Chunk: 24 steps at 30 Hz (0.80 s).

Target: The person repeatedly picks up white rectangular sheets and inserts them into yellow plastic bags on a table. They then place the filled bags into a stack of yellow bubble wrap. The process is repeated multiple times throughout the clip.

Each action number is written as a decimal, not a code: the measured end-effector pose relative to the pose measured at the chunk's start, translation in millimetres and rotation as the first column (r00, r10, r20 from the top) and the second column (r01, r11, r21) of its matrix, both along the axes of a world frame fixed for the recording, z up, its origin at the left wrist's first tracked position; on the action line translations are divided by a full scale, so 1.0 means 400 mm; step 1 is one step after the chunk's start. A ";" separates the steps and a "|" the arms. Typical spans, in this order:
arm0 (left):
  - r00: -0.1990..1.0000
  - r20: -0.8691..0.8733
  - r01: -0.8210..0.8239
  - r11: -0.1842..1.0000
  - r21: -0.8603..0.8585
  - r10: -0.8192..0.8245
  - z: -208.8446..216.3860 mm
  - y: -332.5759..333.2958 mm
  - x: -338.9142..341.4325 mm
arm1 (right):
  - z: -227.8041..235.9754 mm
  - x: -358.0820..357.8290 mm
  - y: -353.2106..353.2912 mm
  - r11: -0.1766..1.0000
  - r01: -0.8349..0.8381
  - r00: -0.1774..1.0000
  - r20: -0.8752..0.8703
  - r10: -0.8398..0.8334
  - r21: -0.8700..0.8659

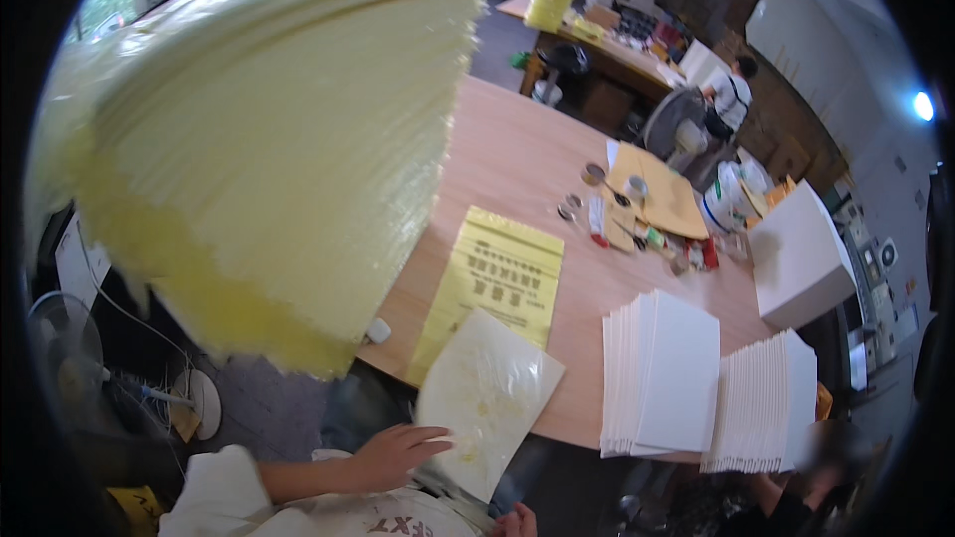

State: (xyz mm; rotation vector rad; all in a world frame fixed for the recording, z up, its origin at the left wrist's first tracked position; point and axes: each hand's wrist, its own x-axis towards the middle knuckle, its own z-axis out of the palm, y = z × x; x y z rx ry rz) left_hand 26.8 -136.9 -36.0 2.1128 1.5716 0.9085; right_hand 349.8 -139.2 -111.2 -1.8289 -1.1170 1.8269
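Handling the pale sheet [502, 388], overlapping the yellow printed sheet's [497, 273] near end, seems in hand: the left hand's [403, 455] fingers extend over it, the right hand's [515, 520] curl, both grips unclear; next likely calls for steadying its edges.

Seeing only part of the right hand [517, 520], cut off at the bottom edge, and failing to make out, for blur and a hidden thumb, how firmly the left hand [403, 454] meets the pale sheet [487, 398]. Losing the near end of the yellow printed bag [502, 278] behind that sheet, and the left part of the table [517, 154] behind the towering yellow stack [269, 139]. Finding a co-worker's head [834, 447] blurred at lower right.
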 end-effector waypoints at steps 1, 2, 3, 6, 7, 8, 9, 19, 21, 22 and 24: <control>0.999 0.030 0.021 0.998 0.058 -0.023 0.026 0.055 0.005 | -0.049 -0.009 0.052 0.965 0.135 0.983 -0.092 -0.160 -0.226; 0.997 0.058 0.050 0.991 0.121 -0.057 0.065 0.113 0.010 | -0.084 -0.059 0.110 0.935 0.150 0.908 -0.329 -0.259 -0.322; 0.993 0.076 0.066 0.972 0.225 -0.085 0.127 0.161 0.014 | -0.086 -0.136 0.165 0.897 0.131 0.767 -0.530 -0.361 -0.422; 0.993 -0.011 0.105 0.833 0.542 -0.118 0.375 0.235 -0.043 | 0.013 -0.334 0.307 0.913 -0.078 0.869 -0.422 0.259 0.400; 0.997 -0.045 0.079 0.732 0.677 -0.067 0.461 0.222 -0.079 | 0.080 -0.402 0.352 0.891 -0.093 0.808 -0.489 0.328 0.445; 0.997 -0.073 0.063 0.612 0.788 -0.009 0.545 0.200 -0.110 | 0.146 -0.473 0.396 0.868 -0.109 0.733 -0.551 0.399 0.484; 0.987 -0.091 0.008 0.530 0.848 0.131 0.630 0.161 -0.131 | 0.241 -0.530 0.457 0.947 -0.094 0.565 -0.766 0.306 0.308; 0.251 -0.195 -0.142 0.235 0.962 0.948 0.905 -0.133 -0.281 | 1.048 -0.993 0.430 0.823 -0.217 0.090 -0.828 0.553 0.525; 0.386 -0.181 -0.301 0.310 0.902 0.904 0.889 -0.079 -0.341 | 1.069 -1.021 0.412 0.760 -0.274 0.047 -0.781 0.623 0.589; 0.474 -0.138 -0.413 0.358 0.837 0.870 0.868 -0.066 -0.388 | 1.049 -1.040 0.405 0.713 -0.356 -0.067 -0.777 0.625 0.604; 0.656 0.018 -0.505 0.421 0.754 0.754 0.805 -0.049 -0.484 | 0.997 -0.985 0.361 0.677 -0.345 -0.059 -0.735 0.676 0.651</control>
